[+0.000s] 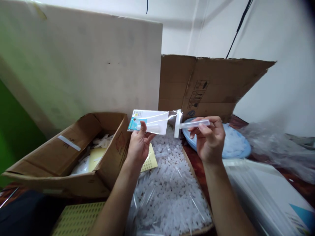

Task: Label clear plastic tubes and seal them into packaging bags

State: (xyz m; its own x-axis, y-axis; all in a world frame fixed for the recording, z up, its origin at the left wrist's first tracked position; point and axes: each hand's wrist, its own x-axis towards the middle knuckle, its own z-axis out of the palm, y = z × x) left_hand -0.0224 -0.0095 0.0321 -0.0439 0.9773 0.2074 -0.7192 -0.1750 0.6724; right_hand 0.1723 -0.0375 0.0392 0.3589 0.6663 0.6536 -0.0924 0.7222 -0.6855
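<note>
My left hand (140, 142) grips a clear plastic bag (154, 122) from below, the thumb over its front. Inside the bag is a white card with a blue printed corner, and a pale tube-like piece seems to lie against it. My right hand (210, 139) pinches a translucent plastic tube (197, 123) between thumb and fingers, held level. The tube's left end is at the bag's white-edged right end; whether it has entered the mouth I cannot tell. Below both hands, a shallow box lined with clear film holds many small translucent plastic pieces (169, 190).
An open cardboard box (108, 177) stands at left, with yellow sticker sheets (81, 218) nearby. Behind my right hand is a blue basin (242, 152) of translucent pieces. Stacked bagged cards (268, 193) lie at right, beside crumpled plastic film (283, 147). A cardboard panel (211, 82) stands behind.
</note>
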